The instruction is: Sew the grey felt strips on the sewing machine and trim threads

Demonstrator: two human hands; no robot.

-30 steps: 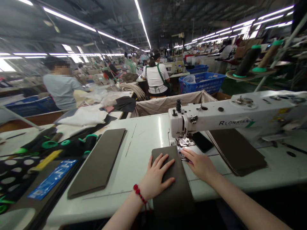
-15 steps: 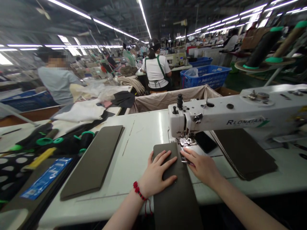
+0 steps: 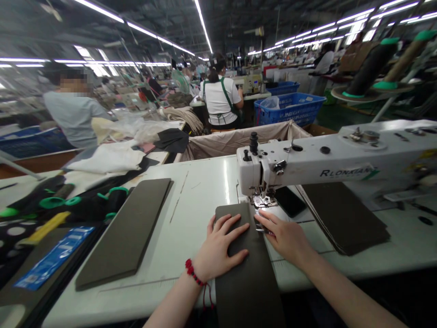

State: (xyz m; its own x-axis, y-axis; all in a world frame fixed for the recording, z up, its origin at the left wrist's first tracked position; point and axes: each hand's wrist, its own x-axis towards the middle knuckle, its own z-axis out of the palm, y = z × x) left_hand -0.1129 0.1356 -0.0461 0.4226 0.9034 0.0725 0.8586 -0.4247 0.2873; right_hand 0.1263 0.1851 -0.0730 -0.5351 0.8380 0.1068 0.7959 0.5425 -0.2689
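Note:
My left hand (image 3: 221,248) lies with fingers spread on a dark olive panel (image 3: 247,291), which runs from near the machine's needle area over the table's front edge. At the panel's right edge, my right hand (image 3: 285,237) is closed around a small metal tool (image 3: 262,228), probably thread snips, mostly hidden by the fingers. The white sewing machine (image 3: 307,159) stands just beyond, its presser foot (image 3: 263,199) a little past my right fingertips. A stack of olive panels (image 3: 126,232) lies to the left, another stack (image 3: 344,216) to the right.
A black phone (image 3: 290,201) lies under the machine arm. Thread spools (image 3: 116,200), a blue packet (image 3: 56,257) and fabric pieces (image 3: 105,159) are at the left. Beyond the table are a cloth-lined bin (image 3: 218,143), blue crates (image 3: 290,108) and two people nearby.
The whole view has shifted slightly, so the table and machine appear a little further left. Both hands keep nearly the same places on the panel.

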